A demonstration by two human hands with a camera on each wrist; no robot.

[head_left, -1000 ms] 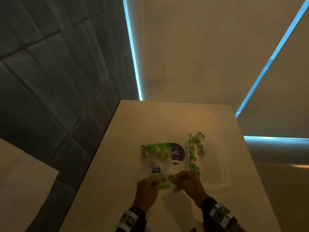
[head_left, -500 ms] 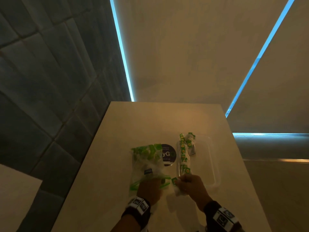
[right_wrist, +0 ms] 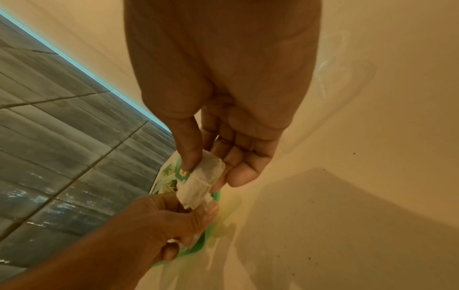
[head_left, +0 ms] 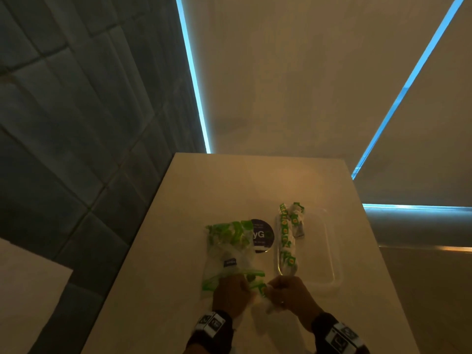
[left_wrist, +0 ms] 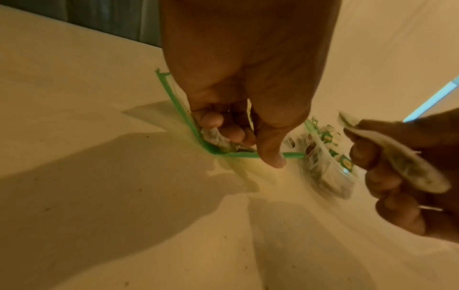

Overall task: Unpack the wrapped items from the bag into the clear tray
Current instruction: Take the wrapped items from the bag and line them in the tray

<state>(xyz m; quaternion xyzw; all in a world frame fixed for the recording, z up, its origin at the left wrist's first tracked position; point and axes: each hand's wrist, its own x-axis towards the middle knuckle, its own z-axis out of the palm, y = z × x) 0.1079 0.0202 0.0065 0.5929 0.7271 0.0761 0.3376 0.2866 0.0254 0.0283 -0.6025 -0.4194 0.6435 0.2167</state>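
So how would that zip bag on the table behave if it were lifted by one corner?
The zip bag looks like thin film, crumpled and flat on the table, so probably floppy and sagging. It seems light. The left hand pins its green-edged mouth, hinting it would otherwise slide.

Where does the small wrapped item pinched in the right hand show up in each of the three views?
Head: wrapped item, bottom centre, between the hands.
Left wrist: right edge, in the right hand.
Right wrist: centre, between thumb and fingers.
Shared landmark: the bag's green zip strip at the left hand.
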